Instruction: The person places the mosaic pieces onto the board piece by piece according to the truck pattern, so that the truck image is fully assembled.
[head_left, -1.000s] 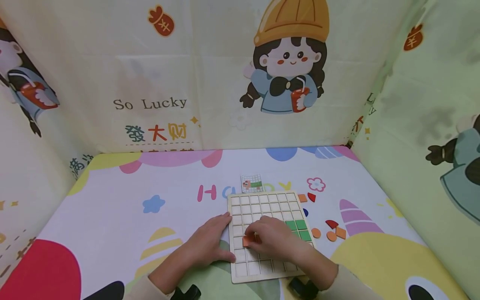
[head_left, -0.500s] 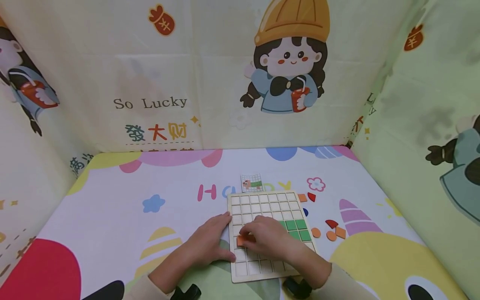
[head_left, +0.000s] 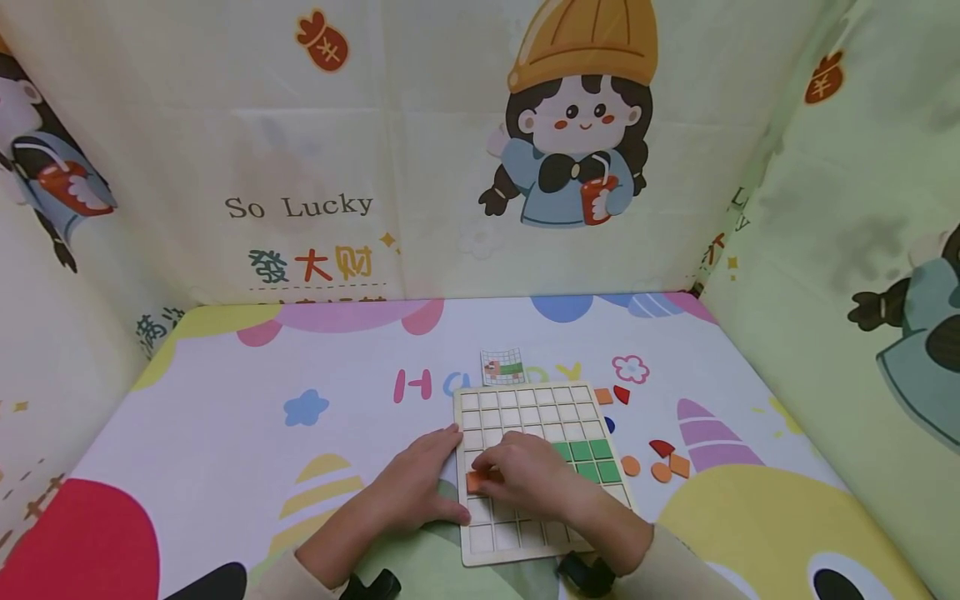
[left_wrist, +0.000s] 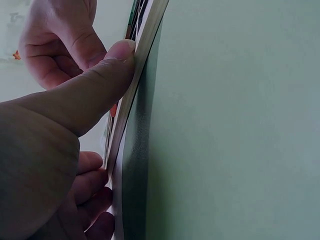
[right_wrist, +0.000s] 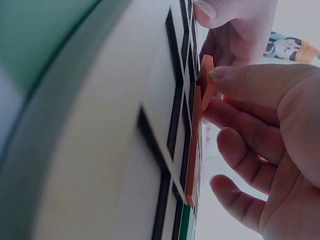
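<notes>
My right hand (head_left: 528, 473) pinches an orange square tile (head_left: 475, 482) between thumb and fingers, over the left column of the wooden grid board (head_left: 483, 540). In the right wrist view the tile (right_wrist: 207, 77) stands slightly tilted at the board's surface, next to another orange tile (right_wrist: 194, 150) that lies in the grid. Green square tiles (head_left: 600, 450) fill several cells on the right side, partly covered by my right hand. At the board's left edge rests my left hand (head_left: 412, 483), fingers extended; its thumb (left_wrist: 107, 82) touches the rim in the left wrist view.
A small pattern card (head_left: 502, 367) lies behind the board. Right of it are loose pieces: orange squares (head_left: 679, 465), orange discs (head_left: 661, 472), red wedges (head_left: 662, 448) and a partly hidden blue piece (head_left: 609, 425). Fabric walls (head_left: 435, 150) stand around the table.
My right hand has slid left with the orange tile to the board's left column, uncovering more green tiles. The left hand has stayed in place.
</notes>
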